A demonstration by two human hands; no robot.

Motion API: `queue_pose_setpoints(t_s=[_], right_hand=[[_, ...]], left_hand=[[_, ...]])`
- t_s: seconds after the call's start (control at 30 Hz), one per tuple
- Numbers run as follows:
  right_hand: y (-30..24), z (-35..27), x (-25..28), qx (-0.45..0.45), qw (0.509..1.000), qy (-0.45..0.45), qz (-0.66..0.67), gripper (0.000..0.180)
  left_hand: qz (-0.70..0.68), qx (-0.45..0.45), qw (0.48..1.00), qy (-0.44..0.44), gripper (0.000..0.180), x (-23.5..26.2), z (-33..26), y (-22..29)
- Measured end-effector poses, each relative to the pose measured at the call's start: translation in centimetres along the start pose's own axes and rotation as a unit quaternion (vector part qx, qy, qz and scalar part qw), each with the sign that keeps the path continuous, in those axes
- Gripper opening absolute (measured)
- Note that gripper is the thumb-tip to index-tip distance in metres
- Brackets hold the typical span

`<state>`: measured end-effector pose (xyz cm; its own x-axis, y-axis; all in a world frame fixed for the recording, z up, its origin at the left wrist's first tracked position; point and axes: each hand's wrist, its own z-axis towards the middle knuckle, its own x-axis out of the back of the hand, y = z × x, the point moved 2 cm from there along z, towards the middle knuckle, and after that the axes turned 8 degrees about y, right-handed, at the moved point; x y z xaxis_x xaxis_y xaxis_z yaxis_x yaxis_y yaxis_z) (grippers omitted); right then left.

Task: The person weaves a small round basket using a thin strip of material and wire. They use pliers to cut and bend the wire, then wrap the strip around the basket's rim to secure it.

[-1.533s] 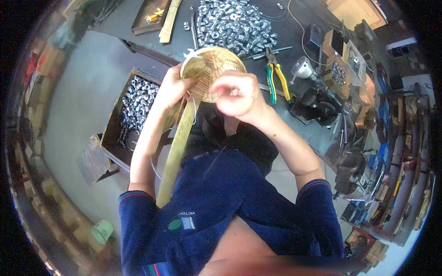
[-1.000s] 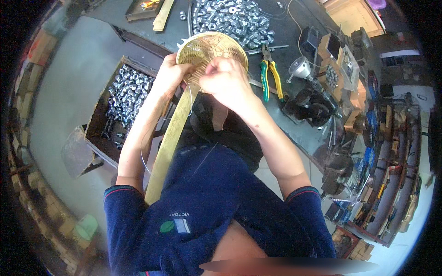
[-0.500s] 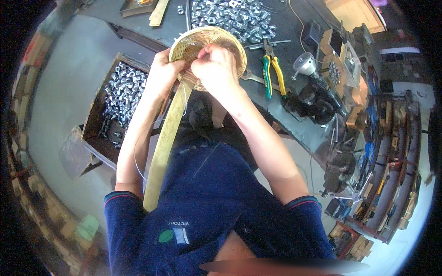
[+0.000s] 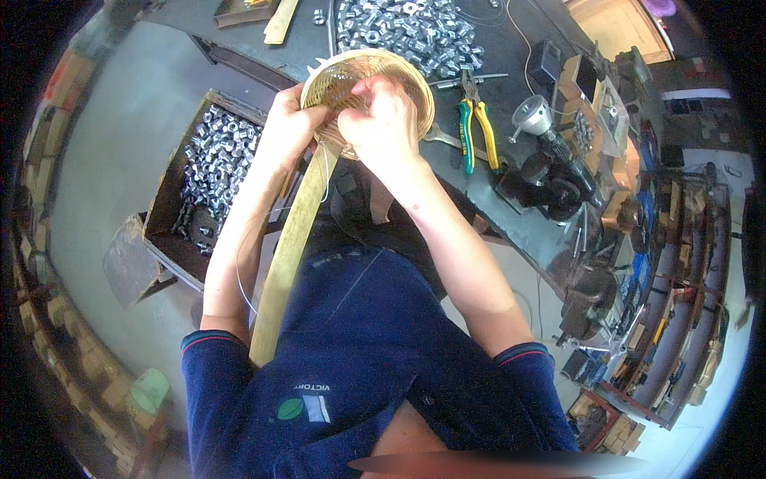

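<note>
A small woven wicker basket (image 4: 335, 81) is tilted with its mouth toward me at the table's near edge. My left hand (image 4: 292, 126) is closed round its left rim, thumb inside. Reaching into the basket, my right hand (image 4: 381, 120) has its fingers curled together; whatever they pinch is hidden. A long flat bamboo strip (image 4: 291, 231) runs from the basket's lower side down to my shirt. Thin wire (image 4: 242, 275) loops beside the strip and across my left forearm.
Hex nuts (image 4: 407, 33) are heaped on the dark table (image 4: 499, 68) behind the basket. Green-and-yellow pliers (image 4: 475, 128) and a wrench (image 4: 444, 137) lie to the right, near a black clamp-like machine (image 4: 550, 180). A wooden box (image 4: 165, 203) of metal nuts stands at left.
The basket and both hands have shifted slightly right in the picture, along with the surroundings. My right hand has turned a little inside the basket, its fingers still curled.
</note>
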<state>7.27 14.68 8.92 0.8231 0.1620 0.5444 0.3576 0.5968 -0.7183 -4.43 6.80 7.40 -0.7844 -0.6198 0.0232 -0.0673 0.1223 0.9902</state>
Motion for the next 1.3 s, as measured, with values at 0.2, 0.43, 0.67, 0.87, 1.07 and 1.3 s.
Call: queue_pose_setpoints(t_s=[0.2,0.43,0.67,0.87,1.07,1.3], right_hand=[[0.2,0.0,-0.1,-0.002,1.000,0.000,-0.006,0.029],[0.1,0.1,-0.3,0.015,1.000,0.008,-0.018,0.030],[-0.4,0.0,0.2,-0.016,0.999,-0.009,-0.035,0.029],[-0.3,-0.1,0.3,-0.019,0.998,-0.024,-0.050,0.029],[-0.9,-0.2,0.4,-0.025,0.996,-0.052,-0.074,0.031],[-0.2,-0.4,-0.1,0.006,0.992,-0.072,-0.101,0.036]], left_hand=[[0.012,-0.001,1.000,-0.002,0.036,-0.1,0.0,-0.1],[-0.043,-0.055,0.997,0.023,0.038,-0.6,0.0,-0.2],[0.002,-0.052,0.999,0.008,0.037,-0.4,0.0,-0.4],[0.038,-0.074,0.997,0.002,0.036,-0.3,0.1,-0.8],[0.023,-0.118,0.993,-0.008,0.037,-0.4,0.1,-0.9],[0.051,-0.147,0.988,-0.007,0.038,-0.5,-0.1,-0.5]])
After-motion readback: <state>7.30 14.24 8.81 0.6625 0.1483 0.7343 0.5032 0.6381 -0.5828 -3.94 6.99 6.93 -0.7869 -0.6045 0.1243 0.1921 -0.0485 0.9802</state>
